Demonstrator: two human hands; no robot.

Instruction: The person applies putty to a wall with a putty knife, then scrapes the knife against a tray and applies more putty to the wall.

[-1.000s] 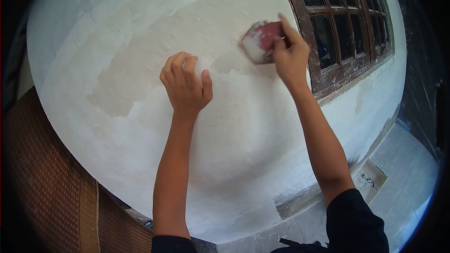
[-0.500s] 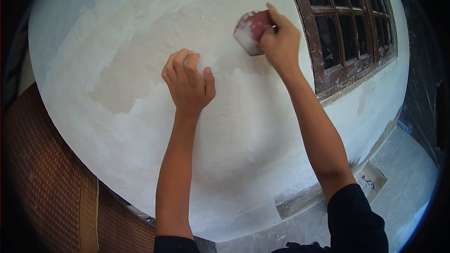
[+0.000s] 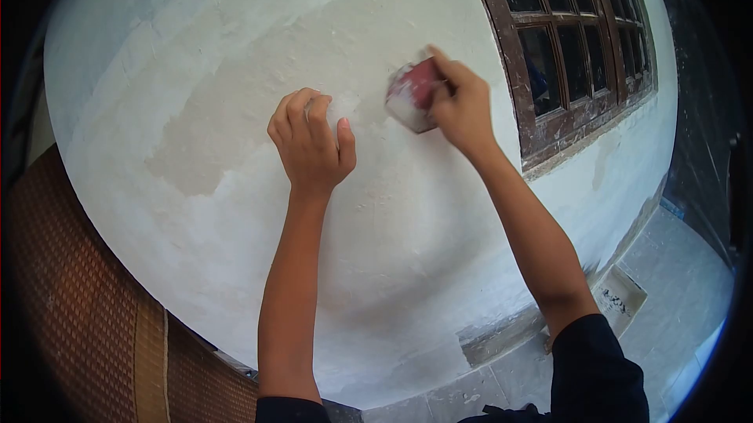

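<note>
Pinching a flat, angular red tool smeared with white (image 3: 412, 97) at its right-hand edge, the right hand (image 3: 464, 108) works at about one o'clock in the view. Its thumb and fingers are clamped on the tool, the index finger reaching along the upper edge. The tool is held over the pale, patchy plastered wall (image 3: 392, 235); blur hides whether its face touches.

Well apart from the tool, at ten o'clock, the left hand (image 3: 310, 141) is spread and holds nothing, its fingers loosely bent and its thumb apart. Its fingertips are at or very near the wall; exact contact cannot be told. A broad beige patch (image 3: 208, 137) runs beside it, toward ten o'clock.

Farther out, at two o'clock, stands a brown wooden window frame with dark panes (image 3: 527, 70). Brown woven matting (image 3: 78, 282) fills eight o'clock. At four o'clock, a shallow, pale rectangular tray with dark marks (image 3: 620, 299) lies beside grey floor tiles (image 3: 674, 282).
</note>
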